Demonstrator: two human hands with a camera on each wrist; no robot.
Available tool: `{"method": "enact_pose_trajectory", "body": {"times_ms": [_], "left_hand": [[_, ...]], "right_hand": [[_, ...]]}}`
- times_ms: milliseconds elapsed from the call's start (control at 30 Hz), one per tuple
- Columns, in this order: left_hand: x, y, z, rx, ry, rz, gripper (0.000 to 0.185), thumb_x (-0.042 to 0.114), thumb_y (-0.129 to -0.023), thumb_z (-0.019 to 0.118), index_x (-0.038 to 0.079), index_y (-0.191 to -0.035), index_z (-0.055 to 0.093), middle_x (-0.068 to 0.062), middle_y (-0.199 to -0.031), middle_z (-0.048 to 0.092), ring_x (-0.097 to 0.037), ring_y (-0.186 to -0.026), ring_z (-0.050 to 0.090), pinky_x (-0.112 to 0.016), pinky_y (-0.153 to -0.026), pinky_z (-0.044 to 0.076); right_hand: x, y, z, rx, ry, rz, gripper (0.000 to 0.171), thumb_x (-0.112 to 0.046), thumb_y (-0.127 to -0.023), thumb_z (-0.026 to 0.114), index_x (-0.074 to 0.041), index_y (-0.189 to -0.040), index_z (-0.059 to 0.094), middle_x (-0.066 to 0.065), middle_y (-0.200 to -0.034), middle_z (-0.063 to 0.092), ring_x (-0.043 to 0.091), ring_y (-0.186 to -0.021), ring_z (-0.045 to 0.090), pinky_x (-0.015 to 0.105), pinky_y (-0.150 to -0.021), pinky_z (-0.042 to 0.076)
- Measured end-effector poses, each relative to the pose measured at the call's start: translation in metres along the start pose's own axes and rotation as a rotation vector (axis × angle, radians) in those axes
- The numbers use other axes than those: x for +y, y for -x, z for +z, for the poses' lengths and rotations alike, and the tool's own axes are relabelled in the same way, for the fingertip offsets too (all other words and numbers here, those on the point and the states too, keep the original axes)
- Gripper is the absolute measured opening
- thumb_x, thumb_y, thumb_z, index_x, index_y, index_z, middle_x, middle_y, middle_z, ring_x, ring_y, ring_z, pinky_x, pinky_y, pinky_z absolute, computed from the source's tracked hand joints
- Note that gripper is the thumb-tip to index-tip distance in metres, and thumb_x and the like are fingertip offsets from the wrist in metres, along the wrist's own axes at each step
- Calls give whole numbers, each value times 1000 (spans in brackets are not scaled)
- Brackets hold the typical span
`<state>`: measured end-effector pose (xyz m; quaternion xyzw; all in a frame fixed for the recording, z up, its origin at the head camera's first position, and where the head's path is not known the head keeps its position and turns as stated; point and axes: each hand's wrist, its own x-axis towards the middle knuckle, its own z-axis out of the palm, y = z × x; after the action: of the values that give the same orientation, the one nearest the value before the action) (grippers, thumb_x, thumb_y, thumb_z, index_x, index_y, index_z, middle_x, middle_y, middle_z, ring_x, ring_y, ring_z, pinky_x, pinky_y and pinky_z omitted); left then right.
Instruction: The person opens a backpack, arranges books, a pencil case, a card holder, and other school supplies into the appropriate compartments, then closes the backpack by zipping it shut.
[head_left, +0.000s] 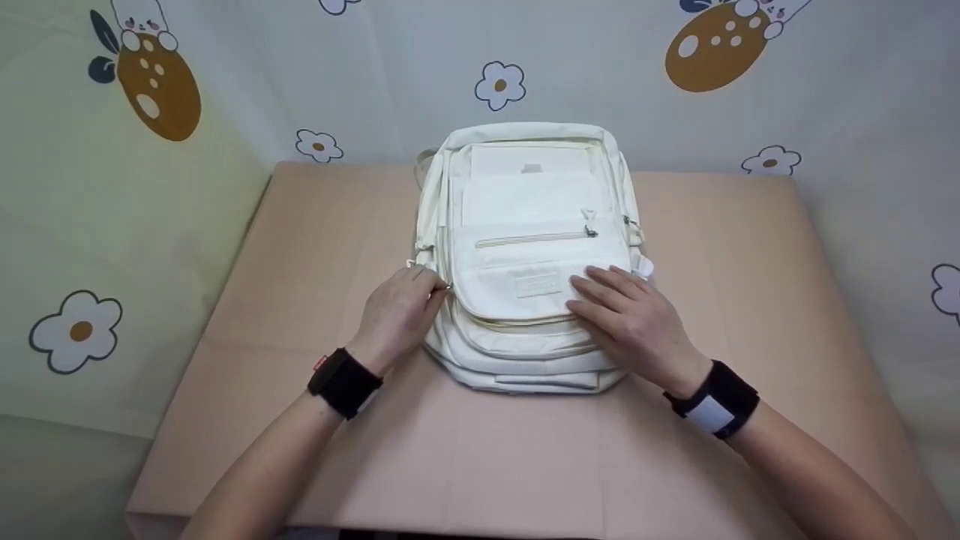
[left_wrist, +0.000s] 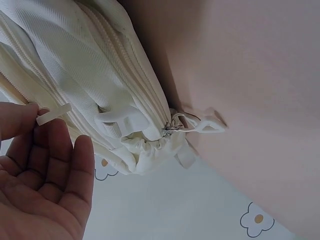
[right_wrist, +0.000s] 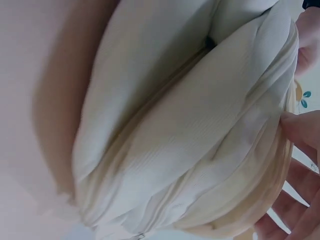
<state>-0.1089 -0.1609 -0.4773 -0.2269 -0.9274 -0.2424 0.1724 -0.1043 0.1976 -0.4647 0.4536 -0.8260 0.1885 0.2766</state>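
A cream-white backpack lies flat on the beige table, front pockets facing up. My left hand is at its left side and pinches a small white zipper pull between thumb and fingertip. The right hand rests on the lower front pocket with its fingers straight, beside a small label. In the right wrist view the backpack shows its stacked pocket seams. A white plastic buckle sits on the bag's edge. Both wrists wear black bands.
A cloth backdrop printed with flowers and brown shapes surrounds the table on three sides. Bare tabletop lies left, right and in front of the backpack. A second zipper pull is on the upper front pocket.
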Motion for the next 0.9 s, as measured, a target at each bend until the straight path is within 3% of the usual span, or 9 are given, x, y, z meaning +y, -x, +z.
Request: {"method": "enact_pose_trajectory", "body": {"times_ms": [433,667,900], "left_hand": [[1,1,-2,3,-9,-10,4,11,-95,71,9,-96,68,-3,-91,66,-23,-80,61,-38,-66,51],[14,8,-3,33,-51,76,8,6,-93,72,10,-90,65,-4,-83,63,-24,-75,59,-38,-62,49],[34,17,-6,8,-52,160,9,3,-94,66,11,-90,64,-1,-82,61,-20,-73,58,-34,-61,48]], "right_hand": [[5,8,0,5,9,4,28,-4,-85,80,-8,-113,79,10,-129,69,35,-125,61,53,-97,51],[5,9,1,-6,9,6,27,-4,-85,80,-8,-112,79,11,-129,69,35,-125,61,52,-99,50],[5,9,1,-5,7,8,29,-4,-84,81,-7,-113,79,11,-130,69,35,-125,61,52,-99,50]]}}
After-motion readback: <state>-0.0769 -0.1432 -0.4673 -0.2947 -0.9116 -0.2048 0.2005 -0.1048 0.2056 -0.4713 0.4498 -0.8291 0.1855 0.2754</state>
